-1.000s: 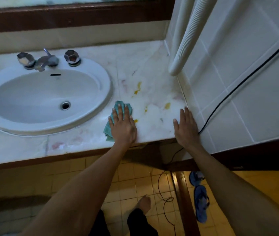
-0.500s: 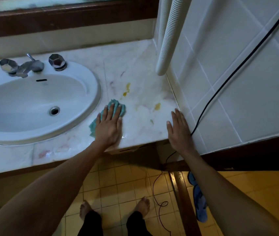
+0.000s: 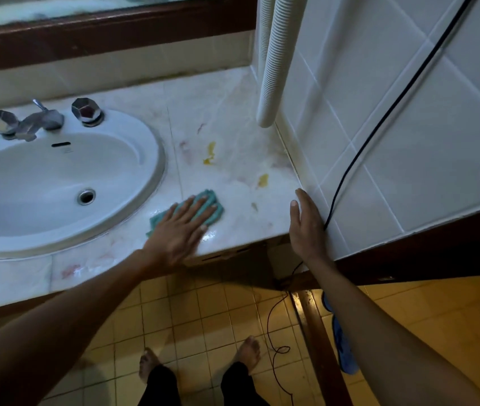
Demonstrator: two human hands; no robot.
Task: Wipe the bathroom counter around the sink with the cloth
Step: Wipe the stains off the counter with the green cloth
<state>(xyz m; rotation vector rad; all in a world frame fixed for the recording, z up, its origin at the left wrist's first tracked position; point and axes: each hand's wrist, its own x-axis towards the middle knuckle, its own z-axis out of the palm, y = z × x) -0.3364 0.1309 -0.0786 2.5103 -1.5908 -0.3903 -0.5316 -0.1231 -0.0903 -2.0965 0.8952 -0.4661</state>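
Observation:
A teal cloth [image 3: 214, 210] lies on the pale marble counter [image 3: 233, 118], just right of the white oval sink [image 3: 151, 153]. My left hand [image 3: 178, 230] presses flat on the cloth with straight fingers and covers most of it. My right hand [image 3: 306, 227] rests flat at the counter's right front corner, against the tiled wall. Yellow stains [image 3: 209, 155] and another yellow spot [image 3: 263, 180] mark the counter beyond the cloth. Faint pink smears show near the front edge.
A chrome tap [image 3: 39, 120] with two knobs stands behind the sink. Two white ribbed hoses [image 3: 274, 63] hang over the back right corner. A black cable [image 3: 379, 121] runs down the white tiled wall to the floor. A blue sandal [image 3: 342, 341] lies below.
My left hand has slid the cloth a little to the right, away from the sink rim. My right hand has stayed at the counter's corner by the wall.

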